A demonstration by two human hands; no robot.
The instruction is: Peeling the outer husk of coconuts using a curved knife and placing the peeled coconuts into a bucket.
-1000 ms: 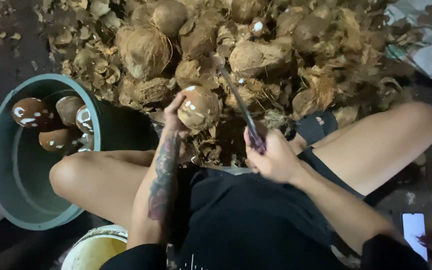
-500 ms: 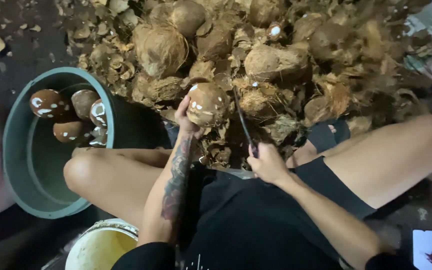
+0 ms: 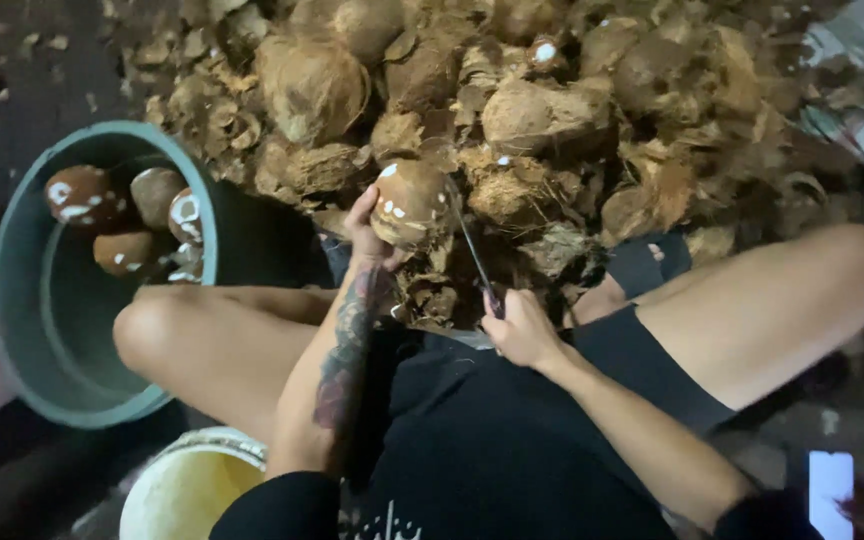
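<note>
The left hand [image 3: 367,235] has its fingers wrapped around a round brown husked coconut [image 3: 409,202] above the husk pile [image 3: 572,130]; the right hand [image 3: 522,328] grips a long dark-bladed knife [image 3: 474,255] against it.

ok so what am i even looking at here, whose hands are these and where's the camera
There is no machine here. The camera sits on a person's head and looks down, so you see that person's own arms, lap and bare knees as they sit low to the ground.

The left hand, on a tattooed forearm, holds up a round brown coconut with white nicks in its shell. The right hand grips a long knife whose blade points up beside that coconut.

In front lies a big heap of husks and unpeeled coconuts. To the left stands a grey-green tub with several peeled coconuts inside. Near the bottom edge is a pale bucket, and at the lower right a lit phone screen.
</note>
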